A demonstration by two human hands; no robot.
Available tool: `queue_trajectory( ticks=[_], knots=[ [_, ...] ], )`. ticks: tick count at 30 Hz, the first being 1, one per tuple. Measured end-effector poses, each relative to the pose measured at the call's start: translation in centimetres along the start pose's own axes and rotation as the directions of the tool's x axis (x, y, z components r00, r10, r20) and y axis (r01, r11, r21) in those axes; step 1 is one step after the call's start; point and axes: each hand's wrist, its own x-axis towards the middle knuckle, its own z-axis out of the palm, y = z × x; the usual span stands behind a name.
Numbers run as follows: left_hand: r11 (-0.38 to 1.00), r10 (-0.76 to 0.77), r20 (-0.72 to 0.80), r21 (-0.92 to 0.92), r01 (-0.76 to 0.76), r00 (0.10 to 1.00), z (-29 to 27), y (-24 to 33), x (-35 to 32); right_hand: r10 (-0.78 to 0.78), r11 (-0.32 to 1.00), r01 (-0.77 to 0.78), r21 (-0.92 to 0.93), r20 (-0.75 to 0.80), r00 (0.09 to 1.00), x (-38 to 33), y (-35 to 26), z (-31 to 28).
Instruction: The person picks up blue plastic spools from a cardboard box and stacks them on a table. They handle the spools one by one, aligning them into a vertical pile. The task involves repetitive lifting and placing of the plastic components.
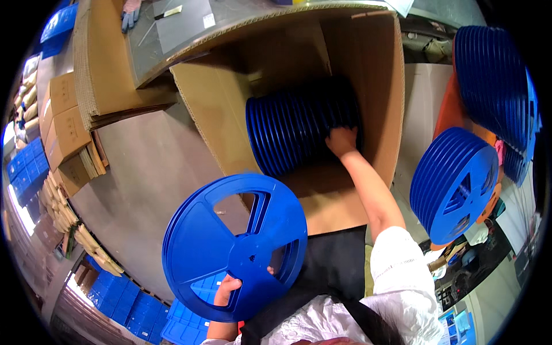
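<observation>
My left hand (pixel 228 289) grips a large blue plastic reel (pixel 210 253) in front of my body, its thumb and fingers showing through the cut-outs. A second rim shows close behind the reel's front face. Deep in an open cardboard box (pixel 201 103) lies a row of blue reels (pixel 282 135), standing on edge side by side. My right hand (pixel 343 140) reaches into the box, its fingers curled onto the rims near the row's right end. Shadow partly hides those fingertips.
To the right stand two more stacks of blue reels, a nearer stack (pixel 454 184) and a taller stack (pixel 494 86). Flattened cardboard (pixel 109 63) leans at the upper left, near closed cartons (pixel 63 115). Blue crates (pixel 123 305) line the lower left. A grey table (pixel 172 29) stands behind the box.
</observation>
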Motion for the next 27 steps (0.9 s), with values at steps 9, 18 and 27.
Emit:
queue_trajectory(
  ticks=[9,18,27],
  knots=[
    [0.99,0.071,0.134,-0.133,-0.053,0.988,-2.1,-0.8,0.4,0.001,0.999,-0.002,-0.039,-0.014,1.0,-10.7,-3.2,2.8],
    [1.0,0.028,0.115,-0.008,-0.027,0.993,-1.3,0.0,0.6,-0.032,0.972,0.07,0.225,-0.166,0.986,-14.7,1.5,6.1],
    [0.972,0.129,0.21,0.165,-0.165,0.969,5.0,-0.2,6.4,0.037,0.917,0.133,0.377,-0.411,0.911,-8.2,1.5,-1.1]
  ],
)
